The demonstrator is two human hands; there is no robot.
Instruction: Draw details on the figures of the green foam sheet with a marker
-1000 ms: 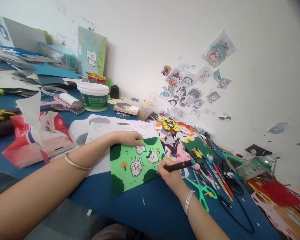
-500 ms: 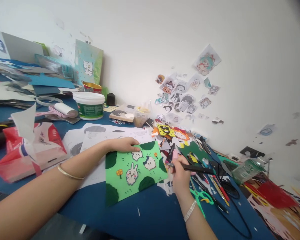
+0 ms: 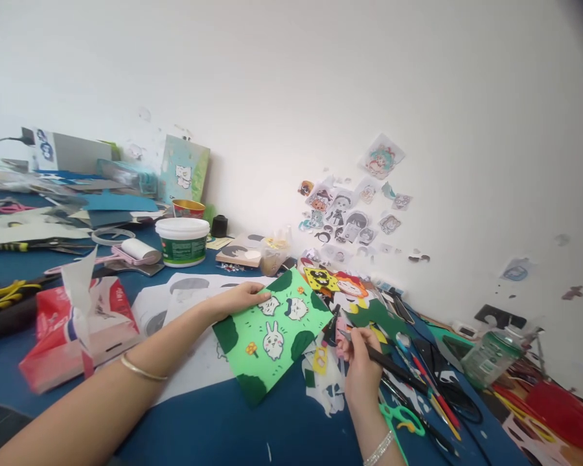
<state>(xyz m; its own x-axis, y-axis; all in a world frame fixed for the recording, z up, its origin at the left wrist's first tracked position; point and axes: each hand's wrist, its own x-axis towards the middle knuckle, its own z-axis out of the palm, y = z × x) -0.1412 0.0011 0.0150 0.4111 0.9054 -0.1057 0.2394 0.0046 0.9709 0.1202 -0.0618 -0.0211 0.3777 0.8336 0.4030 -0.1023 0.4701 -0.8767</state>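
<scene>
My left hand (image 3: 243, 296) grips the upper left edge of a green picture sheet (image 3: 291, 320), thumb on the front. The sheet bears dark green patches, white cartoon animals and small orange flowers. It is tilted, its near corner pointing down towards me. Right of the sheet, my right hand (image 3: 364, 369) is closed round a long black craft knife (image 3: 393, 367). Its grey pointed tip faces the sheet without touching it. Beside these fingers is a pink object (image 3: 341, 327), partly hidden. White and yellow paper scraps (image 3: 324, 382) lie between hand and sheet.
Green-handled scissors (image 3: 401, 417), pens and brushes (image 3: 434, 388) lie right of my right hand. A tissue pack (image 3: 85, 330), lint roller (image 3: 138, 251) and white-lidded tub (image 3: 182, 243) stand left. Paper sheets lie under my left arm. A clear bottle (image 3: 493, 356) leans at right.
The green sheet has turned clockwise in my left hand, uncovering paper scraps. My right hand and the craft knife have shifted away from its right edge. The view has tilted upward.
</scene>
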